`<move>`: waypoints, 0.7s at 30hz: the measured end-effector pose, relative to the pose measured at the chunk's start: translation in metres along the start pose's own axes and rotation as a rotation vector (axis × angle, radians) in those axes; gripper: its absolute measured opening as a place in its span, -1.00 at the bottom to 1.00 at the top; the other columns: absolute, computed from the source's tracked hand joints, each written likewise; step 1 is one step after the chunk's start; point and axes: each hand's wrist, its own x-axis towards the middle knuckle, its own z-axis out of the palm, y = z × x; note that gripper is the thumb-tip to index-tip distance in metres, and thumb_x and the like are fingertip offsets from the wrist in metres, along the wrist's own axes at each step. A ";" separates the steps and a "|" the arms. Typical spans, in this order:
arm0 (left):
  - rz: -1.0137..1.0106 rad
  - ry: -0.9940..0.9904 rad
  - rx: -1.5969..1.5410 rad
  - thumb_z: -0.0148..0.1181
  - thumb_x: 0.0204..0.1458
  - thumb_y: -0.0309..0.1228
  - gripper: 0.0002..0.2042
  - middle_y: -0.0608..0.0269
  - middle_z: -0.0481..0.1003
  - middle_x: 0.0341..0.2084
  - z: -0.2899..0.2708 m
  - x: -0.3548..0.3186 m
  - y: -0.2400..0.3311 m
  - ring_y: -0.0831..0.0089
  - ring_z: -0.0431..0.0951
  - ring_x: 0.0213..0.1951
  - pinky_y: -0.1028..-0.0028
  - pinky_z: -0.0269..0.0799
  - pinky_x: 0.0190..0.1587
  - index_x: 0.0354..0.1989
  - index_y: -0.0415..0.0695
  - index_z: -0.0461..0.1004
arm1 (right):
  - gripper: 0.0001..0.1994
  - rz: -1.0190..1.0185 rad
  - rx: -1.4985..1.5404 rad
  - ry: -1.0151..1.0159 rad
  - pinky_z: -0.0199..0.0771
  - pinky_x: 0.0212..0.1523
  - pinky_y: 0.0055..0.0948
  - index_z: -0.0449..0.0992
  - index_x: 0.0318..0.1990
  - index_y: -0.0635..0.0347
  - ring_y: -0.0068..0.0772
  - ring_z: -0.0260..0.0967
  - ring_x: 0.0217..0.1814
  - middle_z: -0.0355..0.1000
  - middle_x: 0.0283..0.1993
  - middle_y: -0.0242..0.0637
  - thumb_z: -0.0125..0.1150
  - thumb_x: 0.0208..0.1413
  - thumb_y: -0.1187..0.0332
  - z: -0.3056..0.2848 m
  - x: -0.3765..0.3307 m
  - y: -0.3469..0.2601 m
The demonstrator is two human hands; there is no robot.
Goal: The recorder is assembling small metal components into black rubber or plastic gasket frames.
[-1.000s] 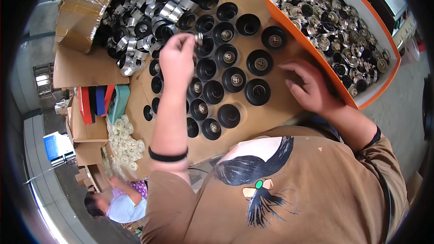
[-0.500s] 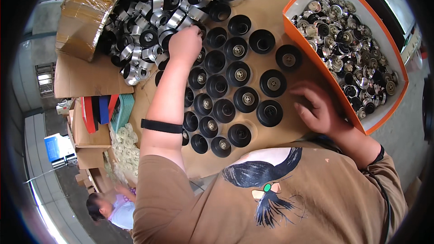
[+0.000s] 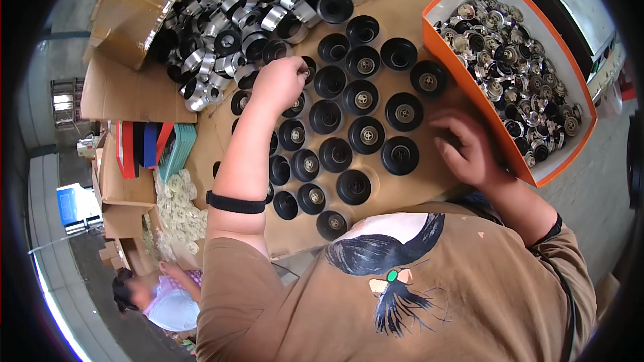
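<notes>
My left hand [image 3: 282, 83] reaches over the far left part of the cup rows. Its fingers are pinched together at a black cup [image 3: 309, 67], and what they hold, if anything, is hidden. Black round cups [image 3: 326, 116] stand mouth up in rows across the table. Many have a small metal disc [image 3: 363, 99] with a cross-shaped centre inside; others show only a dark inside. My right hand [image 3: 467, 149] is open, with thumb and fingers apart and nothing between them. It hovers or rests by the near end of the orange-rimmed box [image 3: 484, 115].
Small metal and black round parts [image 3: 510, 73] fill the orange-rimmed box. A heap of silver-and-black rings [image 3: 228, 40] lies at the far left, against a taped cardboard box [image 3: 127, 23]. Left of the table are coloured folders [image 3: 153, 147], bagged pale pieces [image 3: 178, 208] and another person [image 3: 171, 305].
My left hand has shifted slightly right and nearer, from the edge of the heap to a cup. My right hand stays about where it was.
</notes>
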 end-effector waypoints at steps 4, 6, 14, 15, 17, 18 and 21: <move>0.004 0.259 -0.215 0.24 0.07 -0.35 -0.72 0.01 0.61 -0.12 -0.014 -0.047 -0.006 0.04 0.62 -0.11 0.21 0.52 -0.02 -0.05 -0.16 0.59 | -0.72 -0.009 -0.013 0.010 0.41 0.16 -0.26 0.50 -0.02 0.32 -0.02 0.44 0.08 0.46 0.02 -0.05 0.18 0.08 0.54 0.002 -0.001 0.000; -0.110 0.231 -0.316 0.28 0.05 -0.35 -0.72 -0.01 0.60 -0.14 -0.030 -0.090 0.007 0.06 0.63 -0.15 0.24 0.53 -0.07 -0.07 -0.17 0.59 | -0.71 0.053 0.028 0.012 0.41 0.16 -0.25 0.49 -0.01 0.32 -0.02 0.45 0.08 0.45 0.04 -0.07 0.18 0.08 0.55 0.003 -0.005 0.001; -0.006 -0.158 -0.104 0.66 -0.48 0.00 0.19 -0.02 -0.17 0.54 0.021 -0.291 0.040 -0.11 -0.19 0.54 -0.19 -0.24 0.48 0.49 0.23 0.13 | -0.25 -0.278 -0.326 -0.095 0.16 0.40 -0.02 0.35 0.27 0.21 0.21 0.13 0.45 0.16 0.42 0.07 0.46 -0.17 0.30 0.011 -0.002 -0.028; -0.038 -0.074 -0.127 0.65 -0.45 -0.01 0.17 -0.02 -0.17 0.54 0.034 -0.297 0.047 -0.11 -0.19 0.54 -0.20 -0.23 0.48 0.49 0.22 0.13 | -0.18 -0.365 -0.377 -0.154 0.11 0.43 0.03 0.33 0.30 0.19 0.24 0.06 0.49 0.11 0.45 0.09 0.50 -0.23 0.26 0.015 -0.003 -0.032; -0.095 0.101 -0.148 0.62 -0.37 -0.02 0.11 -0.03 -0.15 0.54 0.053 -0.294 0.059 -0.12 -0.18 0.54 -0.20 -0.20 0.46 0.49 0.20 0.14 | -0.06 -0.491 -0.464 -0.244 0.03 0.45 0.15 0.32 0.33 0.16 0.32 -0.04 0.54 0.04 0.51 0.09 0.57 -0.35 0.19 0.025 -0.006 -0.032; -0.116 0.189 -0.153 0.61 -0.33 -0.02 0.08 -0.03 -0.14 0.53 0.060 -0.289 0.063 -0.12 -0.17 0.53 -0.20 -0.17 0.46 0.49 0.19 0.15 | -0.03 -0.516 -0.523 -0.278 0.00 0.46 0.16 0.30 0.34 0.16 0.32 -0.06 0.55 0.03 0.51 0.11 0.59 -0.37 0.19 0.027 -0.007 -0.035; -0.140 0.370 -0.247 0.57 -0.24 -0.02 0.01 -0.04 -0.10 0.52 0.069 -0.282 0.066 -0.12 -0.11 0.52 -0.17 -0.11 0.45 0.47 0.14 0.18 | 0.01 -0.474 -0.598 -0.299 -0.06 0.49 0.17 0.25 0.37 0.17 0.32 -0.12 0.57 -0.01 0.53 0.11 0.59 -0.39 0.22 0.034 -0.009 -0.035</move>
